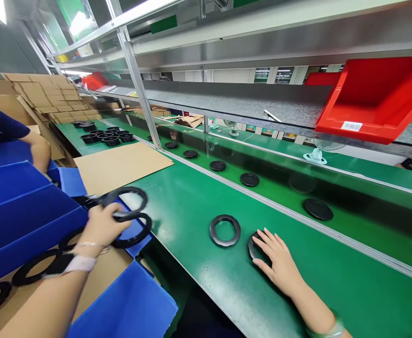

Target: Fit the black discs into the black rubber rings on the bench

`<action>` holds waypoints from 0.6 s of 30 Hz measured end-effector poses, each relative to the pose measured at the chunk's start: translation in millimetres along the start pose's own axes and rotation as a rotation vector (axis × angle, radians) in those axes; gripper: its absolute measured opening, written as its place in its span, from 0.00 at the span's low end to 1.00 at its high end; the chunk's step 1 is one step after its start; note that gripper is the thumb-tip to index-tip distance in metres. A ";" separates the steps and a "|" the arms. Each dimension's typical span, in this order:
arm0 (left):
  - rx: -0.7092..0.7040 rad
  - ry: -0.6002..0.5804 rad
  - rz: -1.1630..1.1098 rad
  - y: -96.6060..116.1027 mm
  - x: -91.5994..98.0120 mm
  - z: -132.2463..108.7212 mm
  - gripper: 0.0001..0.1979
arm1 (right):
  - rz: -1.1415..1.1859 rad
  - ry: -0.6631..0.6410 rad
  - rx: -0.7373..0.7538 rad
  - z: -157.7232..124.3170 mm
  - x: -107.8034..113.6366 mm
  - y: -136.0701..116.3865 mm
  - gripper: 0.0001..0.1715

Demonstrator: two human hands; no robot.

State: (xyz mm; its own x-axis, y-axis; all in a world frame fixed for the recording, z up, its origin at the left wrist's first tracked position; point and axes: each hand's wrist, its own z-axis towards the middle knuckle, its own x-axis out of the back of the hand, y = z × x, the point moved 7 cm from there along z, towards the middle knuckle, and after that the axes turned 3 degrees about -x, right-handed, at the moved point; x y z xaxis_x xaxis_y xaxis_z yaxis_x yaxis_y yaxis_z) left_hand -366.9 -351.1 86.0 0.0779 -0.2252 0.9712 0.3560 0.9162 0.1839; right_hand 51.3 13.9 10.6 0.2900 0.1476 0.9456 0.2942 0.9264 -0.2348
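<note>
My left hand (102, 225) grips two black rubber rings (131, 230) above a blue plastic bin's edge, and their loops overlap. My right hand (279, 260) rests on a third black ring (256, 249) lying flat on the green conveyor belt (188, 220), covering much of it. Just left of that hand, a matching black ring (225, 230) lies flat on the belt, apart from both hands. Below my left wrist, more black rings (36, 267) lie on cardboard inside a box.
Blue corrugated dividers (22, 206) fill the lower left. A co-worker's arm (40, 150) in a dark sleeve reaches in at the left. A cardboard sheet (121, 166) lies on the belt. Black discs (250, 179) line a raised rail-side belt. A red bin (375, 98) sits on the shelf overhead.
</note>
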 end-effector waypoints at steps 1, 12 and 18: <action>-0.122 -0.050 -0.008 31.8 -6.7 5.0 0.24 | 0.000 0.001 0.001 0.3 -0.7 0.4 0.33; -0.778 -0.387 -0.071 277.3 -90.1 -31.1 0.25 | -0.011 0.059 0.001 -2.9 -0.7 7.8 0.31; -0.755 -0.278 -0.323 263.2 -69.7 -61.2 0.42 | 0.047 0.194 0.035 -16.0 4.9 31.3 0.29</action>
State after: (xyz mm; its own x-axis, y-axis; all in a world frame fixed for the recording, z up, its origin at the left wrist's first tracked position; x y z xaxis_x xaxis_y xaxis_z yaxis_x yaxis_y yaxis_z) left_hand -221.6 -114.5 57.4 -0.3292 -0.2570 0.9086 0.8520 0.3341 0.4031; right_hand 76.5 38.1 4.4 0.4736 0.1247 0.8719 0.2457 0.9319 -0.2667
